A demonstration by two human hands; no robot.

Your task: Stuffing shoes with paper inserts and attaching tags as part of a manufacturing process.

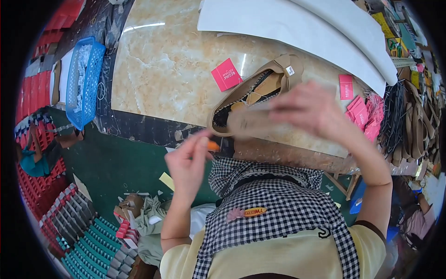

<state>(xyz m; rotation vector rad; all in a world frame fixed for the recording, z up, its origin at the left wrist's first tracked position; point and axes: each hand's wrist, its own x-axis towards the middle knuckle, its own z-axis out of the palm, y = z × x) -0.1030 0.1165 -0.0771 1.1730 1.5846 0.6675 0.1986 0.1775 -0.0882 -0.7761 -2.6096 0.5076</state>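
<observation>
A beige flat shoe (264, 89) lies slantwise on the marbled tabletop, its toe toward me and its heel away to the right. Its inside shows a tan sole board and a black edge; a small white label sits at the heel. My right hand (309, 111) is closed on a beige insole (248, 122), held over the front part of the shoe and blurred by motion. Just beyond the table's near edge, my left hand (189, 160) has its fingers pinched by a small orange thing (213, 146), of a kind I cannot make out. Its fingertips are close to the shoe's toe.
Pink printed cards (226, 74) lie beside the shoe and at the right (357, 111). White sheets (288, 28) cover the table's far side. A blue plastic basket (95, 69) stands at the left. Beige shoe parts and black strips (394, 118) are heaped at the right.
</observation>
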